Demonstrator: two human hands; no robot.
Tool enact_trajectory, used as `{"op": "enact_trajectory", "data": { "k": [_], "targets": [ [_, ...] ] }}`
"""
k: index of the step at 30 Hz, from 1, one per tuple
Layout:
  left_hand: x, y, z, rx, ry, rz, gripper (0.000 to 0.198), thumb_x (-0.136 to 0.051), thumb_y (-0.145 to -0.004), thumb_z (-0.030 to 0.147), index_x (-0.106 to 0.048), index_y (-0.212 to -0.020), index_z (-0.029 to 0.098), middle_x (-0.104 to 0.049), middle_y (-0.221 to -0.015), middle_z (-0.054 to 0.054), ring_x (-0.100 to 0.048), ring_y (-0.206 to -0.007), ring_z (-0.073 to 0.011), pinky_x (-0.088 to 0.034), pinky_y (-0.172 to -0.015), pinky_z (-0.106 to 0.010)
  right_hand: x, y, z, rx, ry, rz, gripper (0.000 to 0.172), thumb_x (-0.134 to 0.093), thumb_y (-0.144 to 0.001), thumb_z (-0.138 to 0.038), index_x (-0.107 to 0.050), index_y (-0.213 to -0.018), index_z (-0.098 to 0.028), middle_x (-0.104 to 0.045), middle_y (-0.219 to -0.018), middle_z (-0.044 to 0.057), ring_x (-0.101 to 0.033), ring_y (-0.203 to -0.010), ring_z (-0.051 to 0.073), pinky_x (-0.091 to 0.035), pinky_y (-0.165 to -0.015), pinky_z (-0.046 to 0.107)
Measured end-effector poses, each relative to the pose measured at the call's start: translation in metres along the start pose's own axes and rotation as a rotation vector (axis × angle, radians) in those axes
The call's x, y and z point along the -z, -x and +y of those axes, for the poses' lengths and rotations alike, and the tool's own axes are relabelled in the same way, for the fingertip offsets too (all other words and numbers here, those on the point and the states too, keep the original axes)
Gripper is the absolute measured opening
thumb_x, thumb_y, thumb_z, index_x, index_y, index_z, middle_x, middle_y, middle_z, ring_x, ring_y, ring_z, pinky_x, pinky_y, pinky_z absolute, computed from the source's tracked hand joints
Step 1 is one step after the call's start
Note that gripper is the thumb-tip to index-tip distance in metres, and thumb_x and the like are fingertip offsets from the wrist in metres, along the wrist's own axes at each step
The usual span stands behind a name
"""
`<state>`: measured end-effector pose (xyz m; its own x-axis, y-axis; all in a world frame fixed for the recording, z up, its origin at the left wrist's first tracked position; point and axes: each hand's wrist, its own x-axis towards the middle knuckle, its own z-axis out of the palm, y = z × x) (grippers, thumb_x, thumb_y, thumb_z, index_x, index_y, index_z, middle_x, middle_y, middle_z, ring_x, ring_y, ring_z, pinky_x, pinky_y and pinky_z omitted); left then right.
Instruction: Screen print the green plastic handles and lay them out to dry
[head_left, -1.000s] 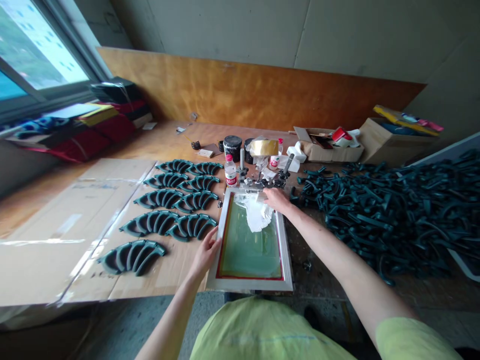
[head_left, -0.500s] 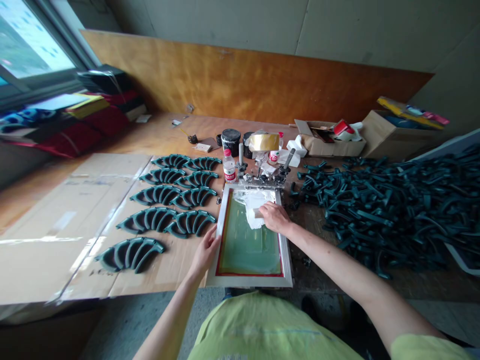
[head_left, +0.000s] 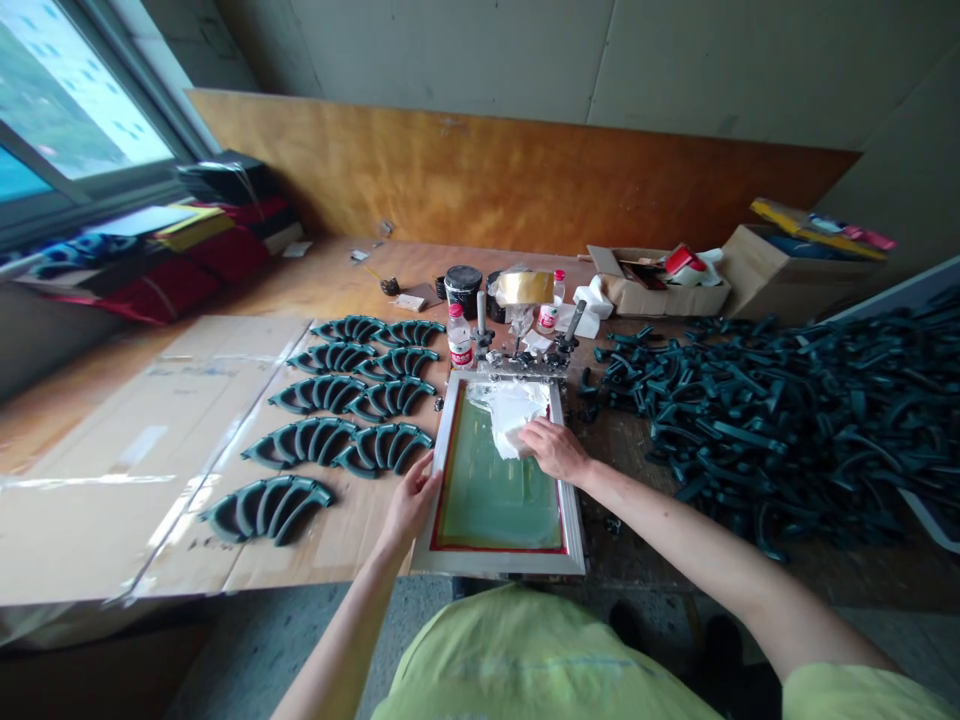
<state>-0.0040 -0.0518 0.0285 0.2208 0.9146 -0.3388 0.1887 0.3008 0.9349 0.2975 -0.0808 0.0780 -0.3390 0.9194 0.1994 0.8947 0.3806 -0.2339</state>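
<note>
Left hand [head_left: 411,503] on the left rail of the screen [head_left: 499,567], fingers curled over the edge; grip strength cannot be told. Right hand [head_left: 551,450] holds a crumpled white rag [head_left: 510,420] against the green mesh [head_left: 495,495], near the far rail. Screen lies flat on the bench [head_left: 360,285], far rail at hinge clamps [head_left: 521,362].

Left of screen: dark-green curved parts [head_left: 315,443] in paired rows on cardboard [head_left: 150,450]. Right: loose heap [head_left: 780,420] of similar parts. Beyond clamps: water bottle [head_left: 460,338], black ink tin [head_left: 463,290]. Farthest: cardboard box [head_left: 660,295].

White wad [head_left: 506,420], underside hidden
</note>
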Motion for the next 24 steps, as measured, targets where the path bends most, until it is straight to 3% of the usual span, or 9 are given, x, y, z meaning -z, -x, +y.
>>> {"op": "enact_trajectory", "data": {
  "k": [4,8,10,14,16,18,21,24],
  "targets": [
    [-0.001,0.005,0.01,0.008,-0.001,0.004,0.086,-0.067,-0.071,0.064,-0.05,-0.139,0.015,-0.065,-0.073,0.0,-0.061,-0.066,-0.0173,-0.047,-0.058,-0.026,0.013,-0.005,0.009,-0.018,-0.094,0.017,0.023,-0.059,-0.088,-0.015,-0.068,-0.108,-0.022,-0.067,-0.102,0.005,-0.06,-0.096,0.019,-0.048,-0.085,0.029],
    [0.004,0.017,0.037,0.034,0.03,-0.016,0.09,-0.072,-0.068,0.062,-0.046,-0.143,0.019,-0.068,-0.077,0.0,-0.064,-0.067,-0.0177,-0.05,-0.061,-0.027,0.038,-0.055,0.025,-0.212,-0.121,0.035,0.058,-0.069,-0.084,-0.019,-0.051,-0.138,-0.03,-0.065,-0.111,0.002,-0.063,-0.093,0.017,-0.048,-0.084,0.027],
    [0.009,0.022,0.058,0.05,0.054,-0.023,0.088,-0.071,-0.068,0.064,-0.048,-0.142,0.022,-0.07,-0.082,-0.002,-0.065,-0.069,-0.0192,-0.051,-0.062,-0.028,0.052,-0.074,0.036,-0.304,-0.071,0.048,0.066,-0.07,-0.083,-0.022,-0.045,-0.144,-0.032,-0.063,-0.11,0.004,-0.063,-0.089,0.018,-0.048,-0.081,0.027],
    [0.015,0.021,0.105,-0.017,0.082,-0.028,0.071,-0.053,-0.075,0.076,-0.067,-0.115,0.019,-0.072,-0.091,-0.006,-0.068,-0.078,-0.0224,-0.054,-0.066,-0.031,0.07,-0.066,0.068,-0.491,0.012,0.308,0.049,-0.057,-0.092,-0.031,-0.049,-0.14,-0.024,-0.063,-0.114,0.008,-0.061,-0.098,0.023,-0.047,-0.083,0.032],
    [0.01,0.012,0.132,-0.156,0.16,-0.011,0.068,-0.046,-0.079,0.076,-0.068,-0.107,0.018,-0.072,-0.098,-0.008,-0.068,-0.084,-0.0227,-0.056,-0.07,-0.032,0.063,-0.042,0.079,-0.611,-0.014,0.345,0.037,-0.048,-0.095,-0.029,-0.055,-0.13,-0.018,-0.066,-0.106,0.01,-0.061,-0.096,0.024,-0.047,-0.082,0.033],
    [0.001,-0.001,0.16,-0.3,0.252,0.021,0.063,-0.045,-0.081,0.073,-0.066,-0.105,0.018,-0.072,-0.1,-0.008,-0.068,-0.086,-0.0219,-0.057,-0.073,-0.033,0.043,-0.015,0.079,-0.673,-0.07,0.26,0.031,-0.048,-0.095,-0.03,-0.061,-0.12,-0.016,-0.068,-0.095,0.008,-0.062,-0.088,0.023,-0.047,-0.077,0.032],
    [-0.01,-0.023,0.197,-0.375,0.312,0.036,0.058,-0.046,-0.083,0.069,-0.064,-0.096,0.016,-0.07,-0.084,-0.007,-0.068,-0.076,-0.019,-0.057,-0.067,-0.032,0.003,0.012,0.06,-0.547,-0.139,0.101,0.034,-0.064,-0.088,-0.035,-0.062,-0.118,-0.019,-0.069,-0.094,0.005,-0.063,-0.085,0.02,-0.047,-0.075,0.03],
    [-0.015,-0.032,0.205,-0.385,0.383,0.08,0.054,-0.048,-0.084,0.067,-0.061,-0.096,0.017,-0.068,-0.075,-0.004,-0.066,-0.069,-0.0151,-0.055,-0.064,-0.028,-0.02,0.018,0.038,-0.375,-0.105,0.018,0.037,-0.071,-0.083,-0.031,-0.063,-0.118,-0.023,-0.066,-0.106,0.006,-0.059,-0.101,0.021,-0.045,-0.086,0.032]
  ]
}}
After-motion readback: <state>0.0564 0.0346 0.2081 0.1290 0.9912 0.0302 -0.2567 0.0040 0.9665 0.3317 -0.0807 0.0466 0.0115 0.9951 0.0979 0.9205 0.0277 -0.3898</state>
